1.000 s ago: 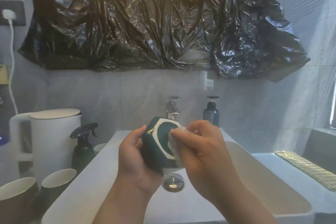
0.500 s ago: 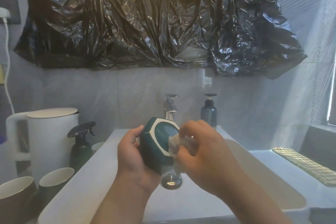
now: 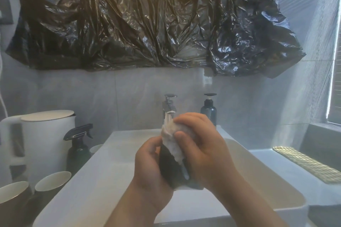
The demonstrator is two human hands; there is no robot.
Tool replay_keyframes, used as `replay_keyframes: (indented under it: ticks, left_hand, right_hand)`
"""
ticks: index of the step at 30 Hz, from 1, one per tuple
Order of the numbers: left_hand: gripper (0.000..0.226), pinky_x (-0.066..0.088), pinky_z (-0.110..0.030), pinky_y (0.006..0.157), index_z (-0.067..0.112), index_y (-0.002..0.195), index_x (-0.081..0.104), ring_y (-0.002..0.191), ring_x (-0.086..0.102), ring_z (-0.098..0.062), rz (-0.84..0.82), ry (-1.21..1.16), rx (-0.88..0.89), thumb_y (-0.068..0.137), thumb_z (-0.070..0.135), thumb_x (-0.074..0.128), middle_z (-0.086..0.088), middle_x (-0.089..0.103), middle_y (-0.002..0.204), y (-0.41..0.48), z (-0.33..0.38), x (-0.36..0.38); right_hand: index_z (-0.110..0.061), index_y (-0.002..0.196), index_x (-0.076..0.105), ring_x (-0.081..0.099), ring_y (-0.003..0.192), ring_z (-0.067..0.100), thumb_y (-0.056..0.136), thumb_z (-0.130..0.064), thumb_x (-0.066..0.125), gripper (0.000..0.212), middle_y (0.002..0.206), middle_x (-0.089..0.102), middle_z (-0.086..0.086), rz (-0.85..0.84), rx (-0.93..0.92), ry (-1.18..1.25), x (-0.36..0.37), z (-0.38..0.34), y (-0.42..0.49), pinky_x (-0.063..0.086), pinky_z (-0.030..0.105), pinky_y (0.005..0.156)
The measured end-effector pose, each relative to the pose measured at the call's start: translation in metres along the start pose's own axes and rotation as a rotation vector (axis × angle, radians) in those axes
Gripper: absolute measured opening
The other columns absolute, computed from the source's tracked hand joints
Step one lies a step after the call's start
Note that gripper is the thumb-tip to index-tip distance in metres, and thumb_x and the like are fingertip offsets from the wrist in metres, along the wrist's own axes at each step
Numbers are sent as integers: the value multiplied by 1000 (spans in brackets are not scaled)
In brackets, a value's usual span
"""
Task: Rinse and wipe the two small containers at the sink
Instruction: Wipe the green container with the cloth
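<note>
A small dark green container with a white rim is held above the white sink. My left hand grips it from the left side. My right hand holds a crumpled white tissue and presses it over the container's top and right side. The container is turned edge-on, so its opening is hidden behind the tissue and my right hand. A second small container cannot be made out for certain.
A chrome tap and a dark pump bottle stand behind the sink. Left of it are a white kettle, a dark spray bottle and two dark cups. A woven mat lies on the right.
The container has turned from showing its white-rimmed opening to edge-on. My right hand has moved the tissue up over the top of it. Both hands have shifted slightly lower in view.
</note>
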State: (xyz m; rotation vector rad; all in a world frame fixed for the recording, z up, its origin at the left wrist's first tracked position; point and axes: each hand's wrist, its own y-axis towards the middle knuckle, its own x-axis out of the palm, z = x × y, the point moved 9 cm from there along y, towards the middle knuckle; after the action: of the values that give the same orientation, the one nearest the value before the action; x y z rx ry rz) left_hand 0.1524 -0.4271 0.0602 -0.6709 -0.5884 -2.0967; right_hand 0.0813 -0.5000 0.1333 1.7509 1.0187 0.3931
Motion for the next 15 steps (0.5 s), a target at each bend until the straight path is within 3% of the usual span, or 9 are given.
replay_keyframes:
  ticks: [2, 5, 7, 11, 15]
  left_hand:
    - [42, 46, -48, 94, 4, 90, 80, 92, 68, -36, -24, 3, 2, 71, 30, 53, -25, 69, 106, -1, -2, 6]
    - [49, 38, -56, 109, 5, 105, 79, 110, 66, -42, -21, -27, -63, 77, 36, 55, -24, 70, 121, 0, -8, 6]
    - [54, 41, -58, 105, 6, 113, 75, 118, 61, -46, -1, -62, -138, 79, 40, 53, -24, 66, 129, -1, -12, 2]
    - [52, 41, -48, 88, 5, 98, 80, 97, 63, -44, 84, -149, -95, 79, 42, 48, -25, 71, 118, 1, 0, -11]
    - [51, 47, -55, 90, 5, 86, 82, 94, 66, -43, 113, -259, 29, 83, 41, 47, -27, 74, 108, 4, 19, -23]
  right_hand:
    - [-36, 99, 64, 59, 104, -7, 88, -26, 64, 15, 107, 65, -16, 27, 65, 25, -7, 3, 2, 37, 2, 86]
    - [-32, 98, 71, 65, 95, -2, 92, -21, 67, 13, 100, 72, -11, 23, 303, 116, -15, 25, 4, 45, 7, 79]
    - [-30, 97, 73, 69, 90, 4, 93, -17, 67, 15, 93, 74, -11, 13, 435, 183, -17, 41, 2, 50, 14, 73]
    - [-25, 94, 73, 68, 77, 7, 91, -5, 63, 23, 87, 72, -7, -69, 507, 256, -11, 49, -1, 49, 13, 60]
    - [-23, 92, 70, 59, 60, 3, 86, 5, 59, 30, 86, 70, 0, -170, 459, 255, -2, 37, -3, 46, 15, 54]
